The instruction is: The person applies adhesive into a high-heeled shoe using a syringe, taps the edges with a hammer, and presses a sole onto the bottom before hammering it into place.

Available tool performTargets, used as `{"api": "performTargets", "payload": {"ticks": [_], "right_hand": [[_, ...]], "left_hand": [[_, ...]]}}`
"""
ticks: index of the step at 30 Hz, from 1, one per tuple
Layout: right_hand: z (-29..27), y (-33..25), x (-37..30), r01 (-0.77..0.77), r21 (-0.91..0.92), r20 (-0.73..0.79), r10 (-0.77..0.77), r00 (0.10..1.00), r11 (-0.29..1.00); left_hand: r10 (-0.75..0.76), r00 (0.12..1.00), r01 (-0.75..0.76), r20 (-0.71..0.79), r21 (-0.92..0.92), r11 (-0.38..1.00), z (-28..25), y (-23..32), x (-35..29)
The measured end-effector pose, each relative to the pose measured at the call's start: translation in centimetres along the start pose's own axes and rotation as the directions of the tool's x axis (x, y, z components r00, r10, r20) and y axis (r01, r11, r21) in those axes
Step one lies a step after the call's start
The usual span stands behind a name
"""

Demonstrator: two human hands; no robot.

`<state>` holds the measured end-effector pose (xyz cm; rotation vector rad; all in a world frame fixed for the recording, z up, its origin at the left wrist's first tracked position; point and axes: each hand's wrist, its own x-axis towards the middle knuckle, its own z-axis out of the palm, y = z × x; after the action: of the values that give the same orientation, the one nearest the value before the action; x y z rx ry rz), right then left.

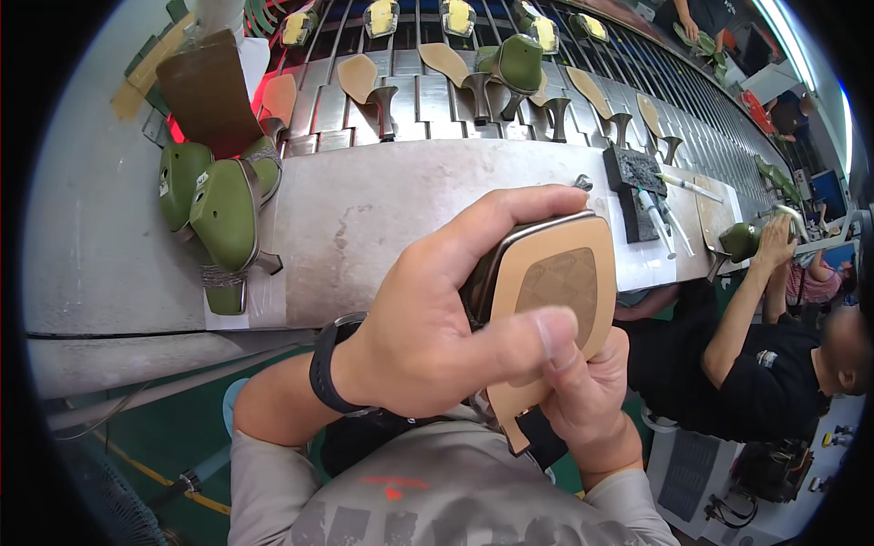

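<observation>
Above the front edge of the bench, a shoe (pixel 596 250) is held with its tan sole facing up; a brownish textured patch lies in the middle of the forefoot. My left hand (pixel 419 328), with a dark watch at the wrist, wraps the shoe's left side, fingers over the far toe end and thumb across the sole. From the near right side, my right hand (pixel 592 400) grips the narrower waist, its thumb close to the left one. Most of the upper is hidden by the hands and sole. A small dark tip points down at the near end.
Green heeled shoes (pixel 223 214) stand on the bench (pixel 355 218) at left, beside a brown board (pixel 205 96). Behind runs a slatted conveyor (pixel 314 100) with tan heeled soles (pixel 360 77) and a green shoe (pixel 517 65). Syringes (pixel 654 218) rest against a black block (pixel 628 168). A co-worker (pixel 774 346) handles a green shoe at right.
</observation>
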<state>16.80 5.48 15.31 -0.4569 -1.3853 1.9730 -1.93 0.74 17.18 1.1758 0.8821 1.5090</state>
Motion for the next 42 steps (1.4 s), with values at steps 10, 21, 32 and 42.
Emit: {"api": "performTargets", "payload": {"ticks": [10,21,32,42], "right_hand": [[-2.6,-1.5,3.2,-0.165,-0.02,-0.054,0.164,0.985,0.986],[-4.5,-1.6,5.2,-0.156,-0.046,-0.154,0.147,0.977,0.987],[-2.4,-1.0,0.3,0.053,-0.338,0.051,-0.038,0.998,0.94],[0.8,0.5,-1.2,0.172,-0.413,0.256,-0.067,0.964,0.894]], "left_hand": [[-0.005,1.0,0.01,0.023,-0.23,0.973,-2.0,-2.4,4.5],[0.086,0.99,-0.087,0.115,0.004,0.996,-2.9,-3.3,5.5],[0.162,0.987,-0.159,-0.002,0.203,0.966,-0.6,-1.6,0.4],[0.225,0.944,-0.164,-0.242,0.248,0.955,0.6,0.8,-3.7]]}}
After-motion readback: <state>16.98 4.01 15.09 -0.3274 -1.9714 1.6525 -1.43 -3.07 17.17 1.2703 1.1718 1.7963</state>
